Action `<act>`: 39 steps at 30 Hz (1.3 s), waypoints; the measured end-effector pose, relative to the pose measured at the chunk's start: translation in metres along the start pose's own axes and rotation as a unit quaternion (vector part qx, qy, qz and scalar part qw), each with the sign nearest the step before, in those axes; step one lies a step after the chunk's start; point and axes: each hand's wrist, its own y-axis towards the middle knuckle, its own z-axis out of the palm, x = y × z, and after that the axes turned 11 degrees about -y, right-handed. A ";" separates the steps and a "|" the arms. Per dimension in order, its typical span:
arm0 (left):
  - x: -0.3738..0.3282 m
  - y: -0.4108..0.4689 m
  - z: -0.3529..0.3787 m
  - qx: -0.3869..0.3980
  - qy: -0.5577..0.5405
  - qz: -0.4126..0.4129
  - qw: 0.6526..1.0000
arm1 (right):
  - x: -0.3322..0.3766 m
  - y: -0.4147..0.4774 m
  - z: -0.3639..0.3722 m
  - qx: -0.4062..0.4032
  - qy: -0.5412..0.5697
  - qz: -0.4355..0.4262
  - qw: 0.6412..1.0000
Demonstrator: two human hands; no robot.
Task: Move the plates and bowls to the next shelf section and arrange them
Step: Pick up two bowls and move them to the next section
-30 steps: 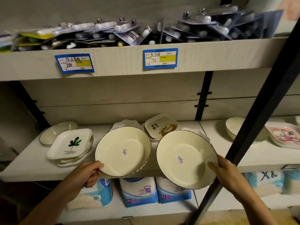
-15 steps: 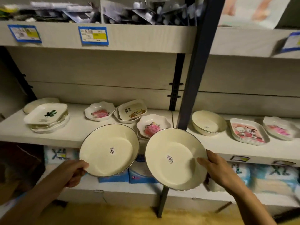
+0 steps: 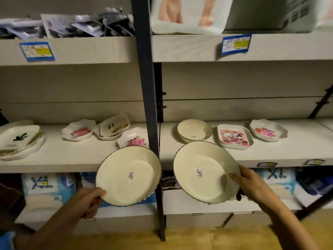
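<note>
Clamped on the lower left rim of one cream plate (image 3: 128, 175) is the left hand (image 3: 90, 200); the right hand (image 3: 249, 183) is closed on the right rim of a second cream plate (image 3: 205, 173). Both plates are held tilted in front of the shelf (image 3: 72, 156), one on each side of the dark upright post (image 3: 146, 87). On the right section a cream bowl (image 3: 194, 130), a cartoon tray (image 3: 234, 137) and a floral dish (image 3: 267, 129) are set in a row.
</note>
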 end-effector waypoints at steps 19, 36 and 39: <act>-0.025 0.022 0.185 -0.116 0.003 -0.004 0.993 | -0.079 0.156 -0.102 0.014 0.005 -0.054 0.998; -0.058 0.064 0.214 -0.126 -0.053 0.037 0.990 | -0.012 0.293 0.003 -0.021 -0.045 0.040 0.998; -0.057 0.070 0.214 -0.120 -0.048 0.042 0.991 | -0.012 0.295 0.003 -0.009 -0.102 0.022 0.995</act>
